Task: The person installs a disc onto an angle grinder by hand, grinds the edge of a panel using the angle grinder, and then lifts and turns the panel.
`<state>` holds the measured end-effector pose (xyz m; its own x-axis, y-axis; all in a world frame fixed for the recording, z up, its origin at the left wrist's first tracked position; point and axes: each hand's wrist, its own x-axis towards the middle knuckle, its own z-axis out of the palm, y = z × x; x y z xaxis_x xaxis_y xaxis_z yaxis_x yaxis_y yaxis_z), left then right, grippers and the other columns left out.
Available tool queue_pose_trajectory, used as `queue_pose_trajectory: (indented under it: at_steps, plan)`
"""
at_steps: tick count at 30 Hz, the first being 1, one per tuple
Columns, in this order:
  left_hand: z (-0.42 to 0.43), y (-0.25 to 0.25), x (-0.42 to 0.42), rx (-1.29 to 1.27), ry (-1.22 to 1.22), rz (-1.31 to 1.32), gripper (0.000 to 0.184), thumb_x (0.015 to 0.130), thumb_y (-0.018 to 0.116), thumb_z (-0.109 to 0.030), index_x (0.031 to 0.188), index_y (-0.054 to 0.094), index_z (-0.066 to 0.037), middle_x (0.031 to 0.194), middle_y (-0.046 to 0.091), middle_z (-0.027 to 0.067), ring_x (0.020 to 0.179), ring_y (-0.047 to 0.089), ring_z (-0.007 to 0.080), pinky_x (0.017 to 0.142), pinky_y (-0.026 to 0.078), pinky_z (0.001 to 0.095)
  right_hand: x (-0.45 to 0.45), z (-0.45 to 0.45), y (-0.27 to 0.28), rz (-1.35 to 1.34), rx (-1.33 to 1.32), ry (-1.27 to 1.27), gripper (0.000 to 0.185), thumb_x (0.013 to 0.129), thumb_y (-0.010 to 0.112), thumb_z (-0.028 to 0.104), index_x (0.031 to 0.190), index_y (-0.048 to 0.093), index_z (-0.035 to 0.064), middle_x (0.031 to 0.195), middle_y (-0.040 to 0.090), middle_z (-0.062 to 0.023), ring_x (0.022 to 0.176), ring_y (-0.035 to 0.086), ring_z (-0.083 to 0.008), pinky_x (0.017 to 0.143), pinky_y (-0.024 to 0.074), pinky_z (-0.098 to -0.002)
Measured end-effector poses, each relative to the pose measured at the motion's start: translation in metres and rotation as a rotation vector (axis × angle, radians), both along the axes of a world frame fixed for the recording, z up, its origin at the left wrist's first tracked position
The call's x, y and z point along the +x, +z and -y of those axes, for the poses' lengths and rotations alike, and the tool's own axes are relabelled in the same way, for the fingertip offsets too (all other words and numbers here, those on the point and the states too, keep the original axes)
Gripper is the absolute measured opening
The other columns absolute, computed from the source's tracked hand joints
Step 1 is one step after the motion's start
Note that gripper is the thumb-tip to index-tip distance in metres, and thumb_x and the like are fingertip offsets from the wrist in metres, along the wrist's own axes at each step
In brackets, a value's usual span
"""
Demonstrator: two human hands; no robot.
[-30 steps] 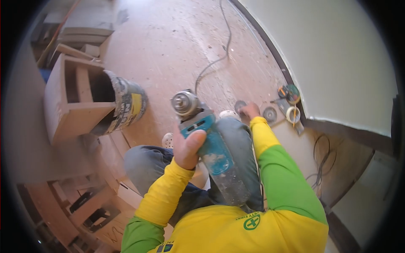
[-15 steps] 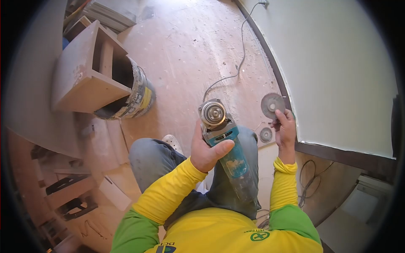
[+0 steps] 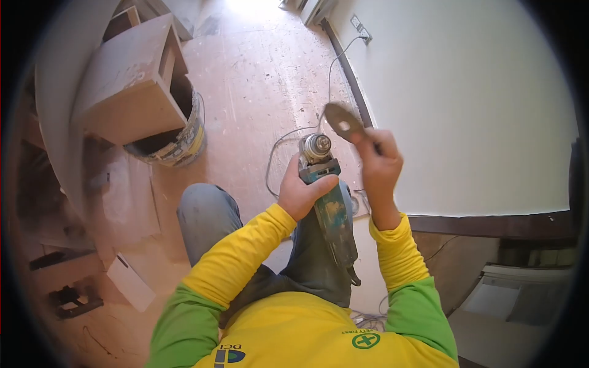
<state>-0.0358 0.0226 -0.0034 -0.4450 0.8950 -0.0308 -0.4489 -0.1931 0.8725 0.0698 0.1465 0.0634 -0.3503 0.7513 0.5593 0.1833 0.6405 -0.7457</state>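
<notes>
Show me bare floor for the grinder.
Widest: the floor between the bucket and the cord, beyond the left knee, with some scattered specks. Crowded, in this view: around the grinder, where the left hand, right hand, disc and cord come close; and beside the shirt, where cables lie bunched.

Just a small gap here between the disc (image 3: 336,116) in the right hand (image 3: 383,158) and the grinder (image 3: 331,205) head, and the cord (image 3: 293,133) loops across the floor (image 3: 242,92) beyond! Out right, the wall (image 3: 466,122) bars the way. Over to the left, there's broad room between the left hand (image 3: 302,189) and the bucket (image 3: 191,146), but low down the bent knee (image 3: 205,205) blocks a straight pass!
</notes>
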Motion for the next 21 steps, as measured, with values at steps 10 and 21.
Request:
queue_pose_trajectory:
  at_steps: [10, 21]
  plan:
    - [0.004, -0.002, -0.001, -0.098, 0.024, -0.047, 0.071, 0.076, 0.085, -0.039, 0.127, 0.052, -0.002, 0.112, 0.066, 0.0116, 0.103, 0.064, 0.0204, 0.092, 0.052, 0.0343, 0.022, -0.012, 0.068, 0.177, -0.53, 0.042, 0.027, 0.08, 0.073, 0.013, 0.101, 0.067, -0.003, 0.089, 0.068, -0.0078, 0.08, 0.064, -0.0132, 0.071, 0.0517, -0.0274]
    - [0.007, 0.004, -0.004, -0.009, 0.035, -0.109, 0.065, 0.078, 0.084, -0.034, 0.125, 0.052, -0.003, 0.113, 0.065, 0.0092, 0.101, 0.063, 0.0175, 0.09, 0.052, 0.0323, -0.061, 0.013, 0.128, 1.456, 0.046, 0.373, 0.05, 0.076, 0.082, 0.034, 0.115, 0.072, 0.0054, 0.093, 0.072, -0.0184, 0.085, 0.068, -0.0304, 0.078, 0.053, -0.0379]
